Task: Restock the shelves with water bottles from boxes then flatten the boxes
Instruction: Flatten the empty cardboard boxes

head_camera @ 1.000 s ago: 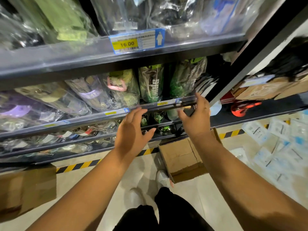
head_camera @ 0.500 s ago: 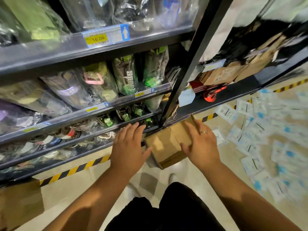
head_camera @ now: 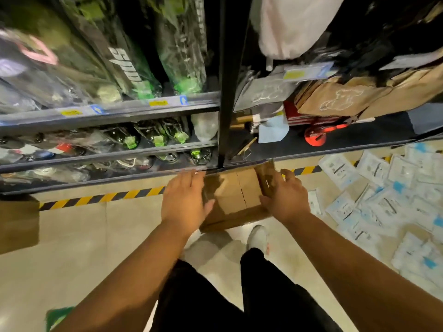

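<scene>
The cardboard box (head_camera: pixel 233 195) sits on the floor (head_camera: pixel 84 236), pushed against the foot of the shelves (head_camera: pixel 119 109), just below the black upright post (head_camera: pixel 226 92) and in front of the person's white shoe (head_camera: pixel 257 238). Its top looks mostly shut, with a ragged seam down the middle, so I cannot see whether any bottles are inside. If they are, it will be heavy and want lifting from low on two opposite sides. Emptied, it should be light, stiff board that folds along its creases and tears at the flaps if yanked.

Both arms reach down and forward, nearly straight, one to each side of the box. The left hand (head_camera: pixel 183 200) lies palm down at the box's left edge, its grip apart, fingers straight and together, thumb out over the top. The right hand (head_camera: pixel 286 202) is at the right side, where one flap (head_camera: pixel 265 178) stands up. Its grip seems clamped on that flap, thumb on the near face and fingers behind.

Wrapped water bottles (head_camera: pixel 155 137) already lie on the lower shelves. White packets (head_camera: pixel 383 207) are scattered on the floor to the right.
</scene>
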